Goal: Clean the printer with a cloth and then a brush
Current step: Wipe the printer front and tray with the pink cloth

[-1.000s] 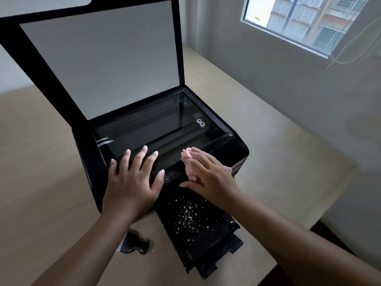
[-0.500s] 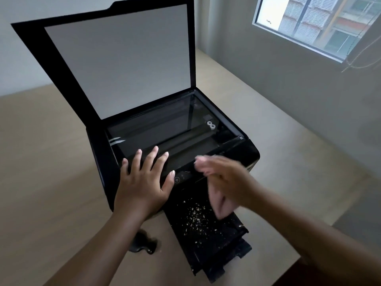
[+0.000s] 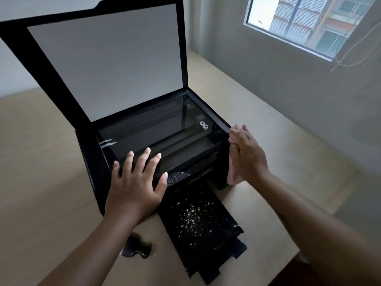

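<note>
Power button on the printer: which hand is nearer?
Left. The left hand lies beside the power button; the right hand presses the cloth on the printer, at its right side.

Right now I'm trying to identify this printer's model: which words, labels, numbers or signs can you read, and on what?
No word, brand or number is readable on the printer.
On the control panel: a ringed power-like sign; the icons beside it are too small to tell.
On the scanner glass: white corner marks at its left, two white rings at its right; no lettering.
</note>
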